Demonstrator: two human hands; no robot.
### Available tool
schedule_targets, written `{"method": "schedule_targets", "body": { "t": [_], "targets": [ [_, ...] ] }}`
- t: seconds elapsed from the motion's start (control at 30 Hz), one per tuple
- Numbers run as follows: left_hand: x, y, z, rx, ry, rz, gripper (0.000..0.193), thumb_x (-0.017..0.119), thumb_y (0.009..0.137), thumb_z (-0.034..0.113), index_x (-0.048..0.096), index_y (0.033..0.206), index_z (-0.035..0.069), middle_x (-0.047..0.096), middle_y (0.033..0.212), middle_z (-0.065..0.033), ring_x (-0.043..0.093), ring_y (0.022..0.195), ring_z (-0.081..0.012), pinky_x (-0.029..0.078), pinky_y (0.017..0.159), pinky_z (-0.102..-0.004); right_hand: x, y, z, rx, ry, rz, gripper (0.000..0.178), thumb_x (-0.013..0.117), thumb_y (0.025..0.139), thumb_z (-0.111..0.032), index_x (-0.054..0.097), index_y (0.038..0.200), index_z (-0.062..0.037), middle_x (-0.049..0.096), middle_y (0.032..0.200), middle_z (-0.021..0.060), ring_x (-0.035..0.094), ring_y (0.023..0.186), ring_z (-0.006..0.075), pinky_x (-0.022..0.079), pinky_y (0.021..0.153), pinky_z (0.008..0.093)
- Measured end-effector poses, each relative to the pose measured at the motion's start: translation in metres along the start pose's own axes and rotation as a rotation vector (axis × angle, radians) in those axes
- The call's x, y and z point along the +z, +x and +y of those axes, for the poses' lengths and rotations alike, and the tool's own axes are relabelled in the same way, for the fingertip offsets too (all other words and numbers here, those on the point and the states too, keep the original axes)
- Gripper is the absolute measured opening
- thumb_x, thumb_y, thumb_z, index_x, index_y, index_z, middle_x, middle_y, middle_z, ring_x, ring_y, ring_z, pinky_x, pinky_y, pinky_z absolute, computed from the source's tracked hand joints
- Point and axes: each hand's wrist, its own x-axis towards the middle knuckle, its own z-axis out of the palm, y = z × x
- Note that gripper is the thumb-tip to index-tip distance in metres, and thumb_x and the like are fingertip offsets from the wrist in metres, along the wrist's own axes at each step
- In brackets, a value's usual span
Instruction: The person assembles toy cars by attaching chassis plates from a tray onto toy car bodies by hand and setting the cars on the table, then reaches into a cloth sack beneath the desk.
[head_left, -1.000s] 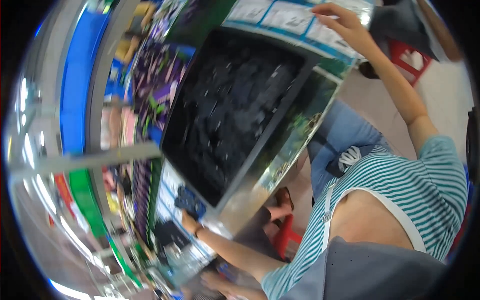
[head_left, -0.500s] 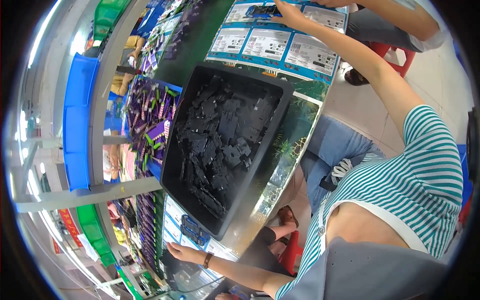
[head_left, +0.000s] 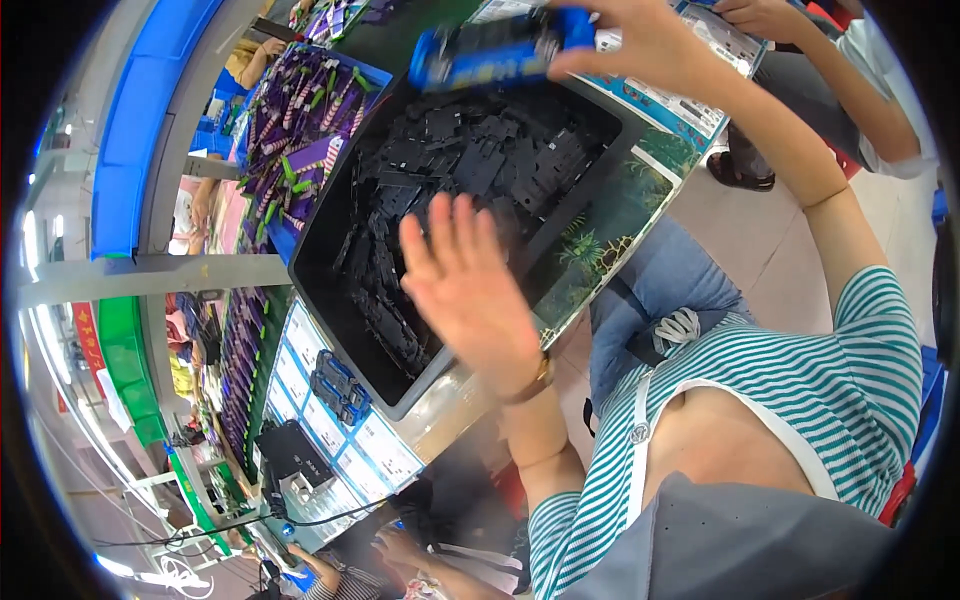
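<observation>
My right hand [head_left: 640, 45] grips one end of a blue-and-black plastic piece [head_left: 500, 48], which looks like a toy car. It is held up over the far edge of a black bin [head_left: 590, 200]. Below it, the bin holds a heap of flat black plastic parts [head_left: 470, 160]. My left hand [head_left: 470, 290] hovers above the near part of the bin, fingers spread and nothing held. A similar blue-and-black piece [head_left: 340, 388] lies on printed cards [head_left: 375, 450] left of the bin. Close by rests a black flat part [head_left: 295, 455].
Beyond the bin, a blue tray [head_left: 375, 75] holds purple and green packaged items [head_left: 300, 150]. A grey metal post [head_left: 150, 278] and blue bins [head_left: 150, 150] stand at left. A co-worker's hand [head_left: 755, 18] is at upper right. A dark cable [head_left: 350, 512] crosses the lower table.
My left hand has moved from beside the black part at lower left to over the bin. My right hand has lifted the blue-and-black piece from the far cards toward me. The view has shifted.
</observation>
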Motion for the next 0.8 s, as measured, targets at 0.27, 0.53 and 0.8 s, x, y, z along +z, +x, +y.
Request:
{"method": "schedule_targets", "body": {
  "t": [0.27,0.53,0.8],
  "targets": [
    [-0.003,0.003,-0.002,0.034,-0.119,0.138,0.069,0.029,0.096,0.063,0.042,0.139,0.01,0.045,0.141,-0.0114,0.043,0.129,-0.0291,0.032,0.108,-0.0488,0.056,-0.007,-0.094,-0.133,0.429,-0.357,0.063,0.075,0.074,-0.033,0.055,0.124,0.0005,0.063,0.11,0.0209,0.062,0.097,0.0371,0.049,0.087,0.0405],
    [-0.055,0.018,0.025,0.028,-0.092,0.216,0.067,0.032,0.095,0.062,0.046,0.137,0.011,0.055,0.129,-0.015,0.053,0.116,-0.0378,0.041,0.099,-0.057,0.144,0.077,0.006,-0.503,-0.217,-0.518,0.058,0.068,0.074,0.0,0.052,0.129,-0.0117,0.047,0.133,0.0112,0.045,0.124,0.0296,0.042,0.102,0.0396],
    [-0.075,0.021,0.025,0.018,-0.144,0.234,0.061,0.036,0.095,0.06,0.048,0.135,0.015,0.056,0.129,-0.0092,0.054,0.114,-0.0369,0.043,0.097,-0.0557,0.177,0.098,0.011,-0.558,-0.114,-0.789,0.061,0.079,0.067,-0.011,0.057,0.124,-0.0128,0.049,0.131,0.0118,0.049,0.12,0.0305,0.043,0.098,0.0408]
  ]
}}
